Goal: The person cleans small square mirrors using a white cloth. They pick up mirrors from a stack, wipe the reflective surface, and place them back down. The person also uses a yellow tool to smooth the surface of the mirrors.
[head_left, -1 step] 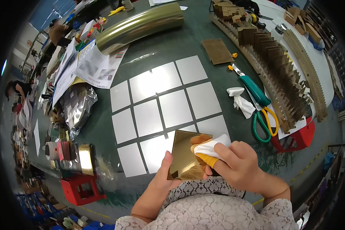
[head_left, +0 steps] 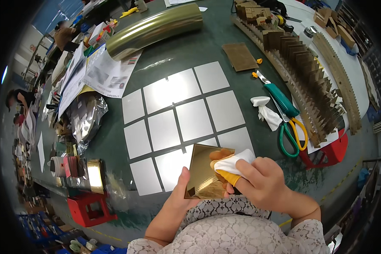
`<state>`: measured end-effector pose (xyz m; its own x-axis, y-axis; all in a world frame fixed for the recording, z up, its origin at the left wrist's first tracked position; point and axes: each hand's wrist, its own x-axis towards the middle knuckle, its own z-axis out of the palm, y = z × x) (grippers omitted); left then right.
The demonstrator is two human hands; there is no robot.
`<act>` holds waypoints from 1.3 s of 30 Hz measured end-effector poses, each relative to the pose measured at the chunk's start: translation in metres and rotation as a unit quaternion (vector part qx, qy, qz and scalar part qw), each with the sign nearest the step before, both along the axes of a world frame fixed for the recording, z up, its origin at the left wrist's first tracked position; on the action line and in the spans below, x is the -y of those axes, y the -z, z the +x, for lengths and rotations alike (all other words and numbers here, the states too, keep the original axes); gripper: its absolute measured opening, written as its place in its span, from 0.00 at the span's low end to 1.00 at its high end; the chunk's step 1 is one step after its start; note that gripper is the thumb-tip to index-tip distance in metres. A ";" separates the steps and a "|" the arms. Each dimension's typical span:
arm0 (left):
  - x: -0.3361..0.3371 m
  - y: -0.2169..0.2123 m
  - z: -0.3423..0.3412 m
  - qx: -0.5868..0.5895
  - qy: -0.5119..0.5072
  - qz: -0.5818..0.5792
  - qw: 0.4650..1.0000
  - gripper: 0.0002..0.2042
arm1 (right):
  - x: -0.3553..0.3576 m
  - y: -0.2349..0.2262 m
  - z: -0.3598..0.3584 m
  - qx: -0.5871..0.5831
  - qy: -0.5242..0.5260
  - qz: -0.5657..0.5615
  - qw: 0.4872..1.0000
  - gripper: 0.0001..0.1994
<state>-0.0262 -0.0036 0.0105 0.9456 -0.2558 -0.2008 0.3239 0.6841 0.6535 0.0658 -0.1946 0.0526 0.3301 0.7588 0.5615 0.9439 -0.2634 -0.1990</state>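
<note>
My left hand (head_left: 176, 203) holds a square gold mirror tile (head_left: 205, 169) by its lower left edge, tilted up toward me. My right hand (head_left: 260, 182) presses a white and yellow cloth (head_left: 233, 165) against the tile's right side. Just beyond the tile, several square white tiles (head_left: 182, 114) lie in a grid on the dark green table (head_left: 114, 139).
Green-handled scissors (head_left: 290, 133), a teal utility knife (head_left: 275, 93) and a crumpled white cloth (head_left: 266, 111) lie to the right. Brown toothed cardboard strips (head_left: 309, 72) run along the right. A gold foil roll (head_left: 156, 27) lies at the back, papers (head_left: 106, 76) and clutter on the left. Red stools (head_left: 91, 207) stand below.
</note>
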 end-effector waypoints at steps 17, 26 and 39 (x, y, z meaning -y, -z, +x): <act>0.004 0.008 0.008 0.038 0.008 -0.084 0.996 0.46 | -0.001 0.001 0.033 0.014 0.148 -0.002 0.989 0.12; 0.004 0.004 0.013 0.020 -0.012 -0.040 0.999 0.48 | 0.012 0.005 0.032 -0.007 0.194 0.004 0.981 0.13; 0.008 -0.003 0.013 0.006 0.000 -0.005 1.000 0.48 | 0.015 0.001 0.017 -0.012 0.145 -0.003 0.989 0.11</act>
<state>-0.0136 -0.0121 0.0136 0.9480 -0.2567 -0.1880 0.3160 0.6903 0.6508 0.0829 -0.2095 0.0520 0.5474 0.6340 0.5464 0.8238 -0.5230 -0.2185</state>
